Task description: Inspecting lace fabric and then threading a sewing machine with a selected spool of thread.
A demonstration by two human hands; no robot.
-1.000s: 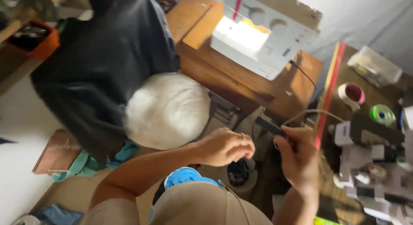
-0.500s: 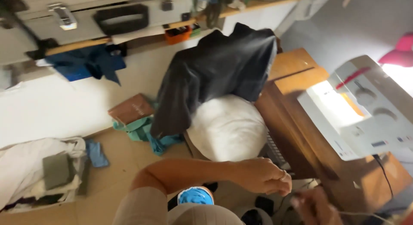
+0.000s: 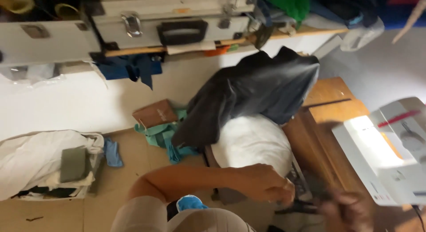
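My left hand (image 3: 266,184) reaches across from the lower left with its fingers curled together. A thin dark object (image 3: 305,207) sticks out from its fingertips toward my right hand (image 3: 347,210). That hand is low at the bottom edge and too blurred to show its grip. Both hands hover beside a white rounded bundle (image 3: 253,143) and the near corner of a wooden table (image 3: 330,125). A white sewing machine (image 3: 386,156) stands on that table to the right.
A black garment (image 3: 253,90) drapes over the bundle. On the floor lie teal cloth (image 3: 162,135), a brown flat packet (image 3: 153,113), a blue rag (image 3: 113,153) and a white fabric pile (image 3: 40,161). A metal case (image 3: 177,19) sits on a shelf above.
The view has swung left and up, away from the cluttered table, so the floor and shelf now show. Both hands have stayed close together and dropped to the lower edge of the view.
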